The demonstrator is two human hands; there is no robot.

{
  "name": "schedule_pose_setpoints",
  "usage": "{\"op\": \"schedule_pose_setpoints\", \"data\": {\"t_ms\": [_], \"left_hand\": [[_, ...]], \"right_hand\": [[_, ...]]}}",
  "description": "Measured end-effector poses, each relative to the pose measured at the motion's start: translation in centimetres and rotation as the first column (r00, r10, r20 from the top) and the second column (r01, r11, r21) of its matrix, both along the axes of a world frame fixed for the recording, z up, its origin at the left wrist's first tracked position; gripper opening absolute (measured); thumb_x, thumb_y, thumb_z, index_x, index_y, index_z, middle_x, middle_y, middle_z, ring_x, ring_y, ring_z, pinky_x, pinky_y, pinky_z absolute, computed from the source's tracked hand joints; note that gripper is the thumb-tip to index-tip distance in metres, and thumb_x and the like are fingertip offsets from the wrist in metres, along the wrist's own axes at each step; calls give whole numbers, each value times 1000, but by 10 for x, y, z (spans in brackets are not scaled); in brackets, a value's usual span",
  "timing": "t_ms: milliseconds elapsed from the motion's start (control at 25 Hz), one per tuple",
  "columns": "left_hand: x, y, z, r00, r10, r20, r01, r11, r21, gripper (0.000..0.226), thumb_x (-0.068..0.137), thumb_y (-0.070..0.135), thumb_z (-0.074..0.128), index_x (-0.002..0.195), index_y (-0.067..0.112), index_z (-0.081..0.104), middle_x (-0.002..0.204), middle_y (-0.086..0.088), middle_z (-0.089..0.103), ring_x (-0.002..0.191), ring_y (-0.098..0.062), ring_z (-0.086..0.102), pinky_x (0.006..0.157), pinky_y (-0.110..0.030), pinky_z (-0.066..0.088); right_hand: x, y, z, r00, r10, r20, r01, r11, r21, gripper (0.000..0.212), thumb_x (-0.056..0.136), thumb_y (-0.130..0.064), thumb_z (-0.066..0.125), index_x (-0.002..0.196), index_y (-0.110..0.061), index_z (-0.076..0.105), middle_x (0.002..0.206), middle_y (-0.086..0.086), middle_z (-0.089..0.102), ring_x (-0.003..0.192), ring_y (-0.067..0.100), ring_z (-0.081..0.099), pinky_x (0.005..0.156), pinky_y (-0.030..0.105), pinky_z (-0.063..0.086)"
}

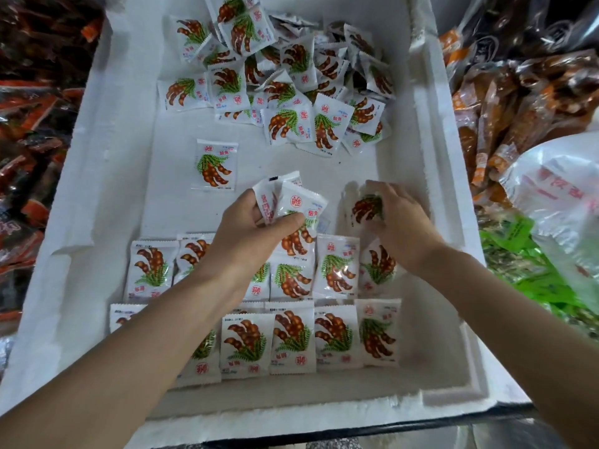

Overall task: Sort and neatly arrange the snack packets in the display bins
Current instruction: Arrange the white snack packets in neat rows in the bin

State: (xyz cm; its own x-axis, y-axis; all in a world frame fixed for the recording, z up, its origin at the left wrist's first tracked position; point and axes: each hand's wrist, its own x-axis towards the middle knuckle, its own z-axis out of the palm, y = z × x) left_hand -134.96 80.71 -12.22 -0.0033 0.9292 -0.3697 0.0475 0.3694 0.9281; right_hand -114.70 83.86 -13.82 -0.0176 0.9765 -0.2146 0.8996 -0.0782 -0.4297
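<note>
Two hands work mid-bin: left hand (256, 228) has thumb and fingers clamped round a packet bunch (288, 200), right hand (400, 222) has fingers curled over a single packet (368, 207) close to the foam bin (107, 157) right wall, contact blurred. Neat rows (291, 338) lie flat at the bin's near end under both wrists, a stray packet (215, 165) sits alone at bin centre, and a loose heap (291, 76) fills the far end. Dark red packs (29, 124) lie outside the bin's left wall, with orange-brown packs (518, 108) and a white plastic bag (567, 189) outside its right wall
</note>
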Motion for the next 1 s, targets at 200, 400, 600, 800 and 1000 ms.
{"op": "schedule_pose_setpoints", "data": {"t_ms": [200, 400, 600, 800, 1000], "left_hand": [[0, 3, -2, 1000, 0, -2, 0, 1000, -3, 35, 85, 14, 68, 117, 25, 60, 103, 10, 72, 84, 7, 66, 59, -2, 44], [-4, -2, -3, 997, 73, -9, -73, 997, 12, 36, 84, 12, 69, 118, 23, 61, 103, 9, 72, 91, 2, 66, 68, -9, 45], [-26, -20, 10, 957, 259, -133, -227, 949, 220, 30, 82, 9, 70, 107, 22, 61, 88, 14, 69, 76, 5, 66, 63, -8, 49], [-78, -42, 29, 911, 340, -233, -244, 901, 359, 33, 82, 10, 71, 112, 19, 61, 92, 17, 69, 84, 5, 65, 69, -10, 49], [-127, -66, 40, 867, 408, -285, -286, 877, 386, 35, 82, 11, 70, 115, 19, 61, 101, 9, 70, 95, -6, 67, 84, -31, 55]], "right_hand": [[-8, 27, -2, 950, 111, 290, -121, 993, 15, 57, 86, -11, 63, 138, -10, 40, 133, 11, 43, 124, 27, 39, 101, 38, 35], [-17, 30, 10, 954, 78, 290, -143, 967, 209, 26, 89, -28, 60, 109, -10, 59, 110, 4, 54, 104, 23, 51, 73, 32, 41], [-48, 7, 38, 968, 14, -249, 104, 886, 453, 12, 87, -28, 64, 89, -16, 59, 75, -10, 59, 70, 10, 58, 62, 29, 48], [-106, -4, 33, 798, -4, -603, 103, 986, 129, 19, 85, -22, 69, 79, -26, 51, 83, 1, 63, 71, 16, 65, 66, 34, 56], [-175, -12, 13, 756, 48, -653, -87, 996, -28, 19, 87, -15, 65, 100, -19, 52, 91, 2, 55, 60, 16, 63, 52, 20, 50]]}}
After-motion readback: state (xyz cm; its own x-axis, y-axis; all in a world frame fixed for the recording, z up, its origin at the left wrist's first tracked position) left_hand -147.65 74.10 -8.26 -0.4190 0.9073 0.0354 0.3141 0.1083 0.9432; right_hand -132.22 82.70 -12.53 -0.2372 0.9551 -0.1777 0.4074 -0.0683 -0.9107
